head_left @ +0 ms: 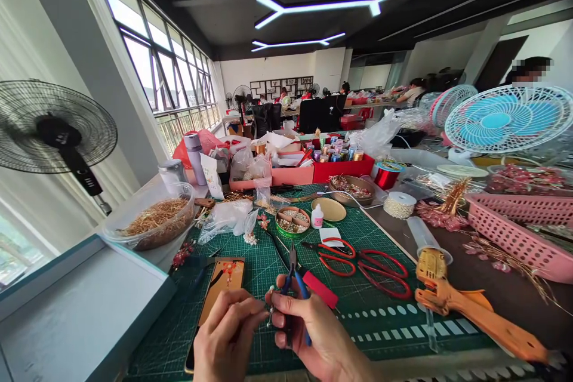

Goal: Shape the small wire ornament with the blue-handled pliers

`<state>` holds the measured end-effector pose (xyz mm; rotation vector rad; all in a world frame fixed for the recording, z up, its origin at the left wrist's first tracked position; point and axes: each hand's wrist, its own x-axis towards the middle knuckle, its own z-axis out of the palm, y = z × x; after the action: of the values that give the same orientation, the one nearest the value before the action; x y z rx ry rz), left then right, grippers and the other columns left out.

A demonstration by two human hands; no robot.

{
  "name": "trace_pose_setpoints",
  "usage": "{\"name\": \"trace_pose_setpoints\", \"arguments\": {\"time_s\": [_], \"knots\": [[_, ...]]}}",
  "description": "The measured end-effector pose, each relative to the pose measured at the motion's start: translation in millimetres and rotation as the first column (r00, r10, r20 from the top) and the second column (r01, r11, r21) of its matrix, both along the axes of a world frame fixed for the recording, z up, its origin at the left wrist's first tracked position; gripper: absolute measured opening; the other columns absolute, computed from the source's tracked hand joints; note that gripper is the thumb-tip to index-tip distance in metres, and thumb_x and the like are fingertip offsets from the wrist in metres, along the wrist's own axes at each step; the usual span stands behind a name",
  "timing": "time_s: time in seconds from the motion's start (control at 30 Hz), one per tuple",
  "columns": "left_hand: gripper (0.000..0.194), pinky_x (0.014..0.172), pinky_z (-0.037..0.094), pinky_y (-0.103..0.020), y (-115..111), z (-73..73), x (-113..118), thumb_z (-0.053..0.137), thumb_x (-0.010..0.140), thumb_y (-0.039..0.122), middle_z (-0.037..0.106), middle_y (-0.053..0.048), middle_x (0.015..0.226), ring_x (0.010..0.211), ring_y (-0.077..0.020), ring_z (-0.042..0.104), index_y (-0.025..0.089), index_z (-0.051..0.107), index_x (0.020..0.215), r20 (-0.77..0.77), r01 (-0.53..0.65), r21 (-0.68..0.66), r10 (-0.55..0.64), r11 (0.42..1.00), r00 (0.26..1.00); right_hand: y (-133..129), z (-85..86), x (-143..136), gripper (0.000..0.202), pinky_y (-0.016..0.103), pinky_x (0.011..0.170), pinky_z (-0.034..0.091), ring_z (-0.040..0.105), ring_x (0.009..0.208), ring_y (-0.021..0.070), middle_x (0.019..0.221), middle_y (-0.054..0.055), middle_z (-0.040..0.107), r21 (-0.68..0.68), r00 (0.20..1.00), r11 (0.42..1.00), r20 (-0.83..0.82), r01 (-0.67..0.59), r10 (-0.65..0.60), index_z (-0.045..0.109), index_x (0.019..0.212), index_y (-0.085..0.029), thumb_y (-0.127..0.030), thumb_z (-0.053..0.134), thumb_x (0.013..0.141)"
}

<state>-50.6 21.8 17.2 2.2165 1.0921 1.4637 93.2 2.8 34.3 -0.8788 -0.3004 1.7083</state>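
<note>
My right hand (pixel 316 337) grips small blue-handled pliers (pixel 295 283), jaws pointing up and away over the green cutting mat (pixel 371 316). My left hand (pixel 226 334) pinches a tiny wire piece with a small bead (pixel 270 298) right beside the pliers. Both hands meet at the near edge of the mat. A phone (pixel 221 283) with a red-and-gold picture lies flat on the mat under my left hand.
Two red-handled scissors (pixel 358 259) lie right of the pliers. An orange glue gun (pixel 461 304) rests at the right. A round tin of beads (pixel 293 221), a glue bottle (pixel 317 216), a tub of gold fibres (pixel 152 224), pink baskets (pixel 519 227) and fans (pixel 505 116) surround the mat. People work in the background.
</note>
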Motion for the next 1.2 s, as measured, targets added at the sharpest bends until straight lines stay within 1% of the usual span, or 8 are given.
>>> {"name": "trace_pose_setpoints", "arguments": {"time_s": [0.13, 0.53, 0.6, 0.67, 0.77, 0.87, 0.93, 1.2], "knots": [[0.015, 0.052, 0.047, -0.015, 1.6, -0.6, 0.1, 0.061, 0.077, 0.017, 0.063, -0.004, 0.081, 0.054, -0.0087, 0.059, 0.024, 0.07, 0.086, -0.127, -0.012, 0.113, 0.026, 0.994, 0.992, -0.8, 0.1, -5.0, 0.042, 0.019, 0.039, 0.03, 0.044, 0.046, 0.0061, 0.052, -0.007, 0.053, -0.014, 0.999, 1.0, -0.053, 0.012, -0.013, 0.055, 0.078, -0.016, -0.024, 0.078, 0.044], [0.012, 0.05, 0.044, -0.019, 4.6, 5.1, 9.4, 0.06, 0.074, 0.02, 0.064, -0.007, 0.08, 0.058, -0.0134, 0.059, 0.024, 0.072, 0.076, -0.084, -0.053, -0.179, 0.038, 0.983, 0.996, -4.7, -2.3, -11.4, 0.034, 0.02, 0.036, 0.036, 0.05, 0.046, 0.0106, 0.054, -0.006, 0.055, 0.067, 0.986, 0.99, 0.104, 0.127, -0.133, 0.054, 0.086, -0.017, -0.027, 0.069, 0.058], [0.011, 0.044, 0.041, -0.019, 8.4, 10.5, 9.5, 0.062, 0.073, 0.029, 0.063, -0.006, 0.078, 0.049, -0.0107, 0.054, 0.02, 0.066, 0.069, 0.04, 0.022, -0.389, -0.007, 0.921, 0.999, -7.1, -2.8, -7.3, 0.034, 0.021, 0.036, 0.037, 0.054, 0.049, 0.0122, 0.063, -0.003, 0.06, 0.075, 0.98, 0.991, 0.154, 0.112, -0.122, 0.052, 0.091, -0.018, -0.029, 0.066, 0.062], [0.021, 0.034, 0.03, -0.017, 13.0, 15.8, 8.2, 0.06, 0.074, 0.038, 0.057, -0.001, 0.058, 0.035, -0.0061, 0.041, 0.017, 0.059, 0.069, 0.153, 0.116, -0.634, -0.022, 0.765, 0.988, -9.4, -4.2, 1.6, 0.031, 0.021, 0.034, 0.036, 0.054, 0.047, 0.013, 0.068, 0.0, 0.062, 0.09, 0.938, 0.994, 0.337, 0.055, -0.083, 0.052, 0.092, -0.018, -0.033, 0.061, 0.066], [0.029, 0.029, 0.016, -0.014, 20.4, 25.1, 4.8, 0.059, 0.074, 0.044, 0.039, 0.009, 0.037, 0.025, -0.0031, 0.031, 0.016, 0.054, 0.071, 0.215, 0.22, -0.796, -0.077, 0.564, 0.974, -12.7, -4.7, 21.8, 0.028, 0.029, 0.049, 0.048, 0.061, 0.061, 0.0185, 0.078, 0.005, 0.066, 0.208, 0.62, 0.975, 0.776, -0.079, -0.116, 0.058, 0.094, -0.018, -0.034, 0.054, 0.072], [0.031, 0.028, 0.015, -0.013, 26.1, 36.3, 2.5, 0.058, 0.075, 0.045, 0.041, 0.01, 0.035, 0.024, -0.002, 0.029, 0.015, 0.052, 0.074, 0.262, 0.306, -0.792, -0.158, 0.528, 0.952, -17.2, 0.5, 40.2, 0.04, 0.04, 0.089, 0.044, 0.055, 0.106, 0.0268, 0.11, 0.01, 0.064, 0.292, 0.168, 0.917, 0.953, -0.271, -0.253, 0.061, 0.11, -0.019, -0.023, 0.052, 0.072], [0.03, 0.026, 0.015, -0.013, 28.4, 42.2, 2.3, 0.055, 0.077, 0.046, 0.043, 0.009, 0.033, 0.023, -0.0018, 0.025, 0.016, 0.051, 0.076, 0.307, 0.357, -0.793, -0.182, 0.494, 0.934, -20.5, 6.3, 46.8, 0.047, 0.042, 0.094, 0.041, 0.051, 0.113, 0.0284, 0.116, 0.01, 0.062, 0.237, -0.018, 0.903, 0.965, -0.359, -0.26, 0.059, 0.117, -0.021, -0.018, 0.051, 0.07], [0.031, 0.024, 0.016, -0.012, 31.0, 38.1, 5.7, 0.06, 0.073, 0.046, 0.048, 0.006, 0.031, 0.021, -0.0017, 0.027, 0.015, 0.053, 0.071, 0.412, 0.434, -0.77, -0.153, 0.467, 0.898, -25.3, 20.4, 48.6, 0.059, 0.04, 0.08, 0.051, 0.061, 0.096, 0.0293, 0.107, 0.01, 0.065, 0.185, -0.198, 0.897, 0.939, -0.402, -0.283, 0.058, 0.119, -0.025, -0.012, 0.052, 0.061]]}}
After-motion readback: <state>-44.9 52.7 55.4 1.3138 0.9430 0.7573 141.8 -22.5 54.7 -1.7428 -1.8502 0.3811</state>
